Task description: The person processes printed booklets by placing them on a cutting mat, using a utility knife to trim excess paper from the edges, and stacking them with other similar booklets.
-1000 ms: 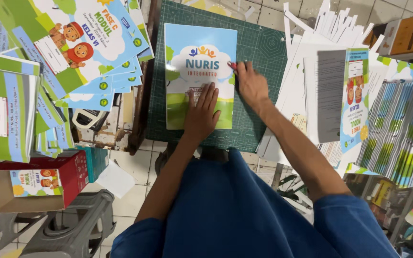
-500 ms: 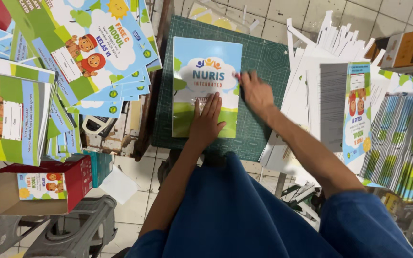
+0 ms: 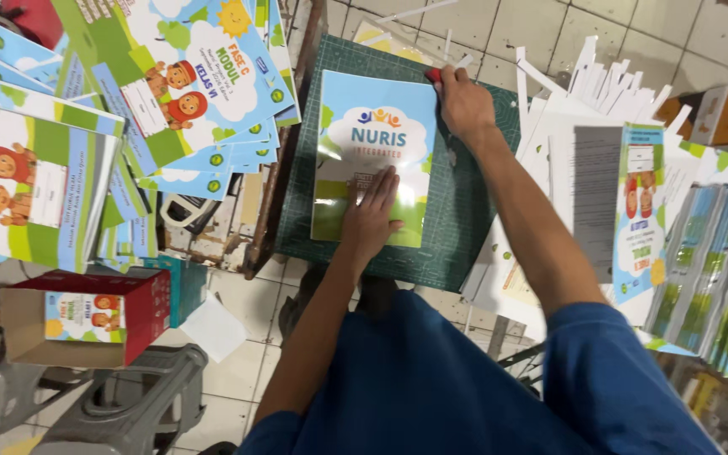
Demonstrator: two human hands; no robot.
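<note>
- Two bare forearms reach forward from blue sleeves over the dark green cutting mat (image 3: 465,227), which covers the small desk.
- One glossy blue-and-green booklet (image 3: 372,135) lies flat on the mat, squared to its grid, nearer the mat's left side.
- Nearer of the two, the left hand (image 3: 371,217) lies flat and open on the booklet's lower half, fingers spread and pointing away, pressing the cover down.
- Farther out, the right hand (image 3: 465,103) is closed around a small red-tipped tool (image 3: 434,75) at the booklet's top right corner, knuckles up, wrist bent slightly inward; I cannot tell what kind of tool it is.
- One red cardboard box (image 3: 77,316) sits low at left.
- Many matching covers (image 3: 170,84) lie fanned in heaps at left; too many overlap to count.
- Several white paper strips (image 3: 583,67) lie scattered far right, beside more printed stacks (image 3: 709,278).
</note>
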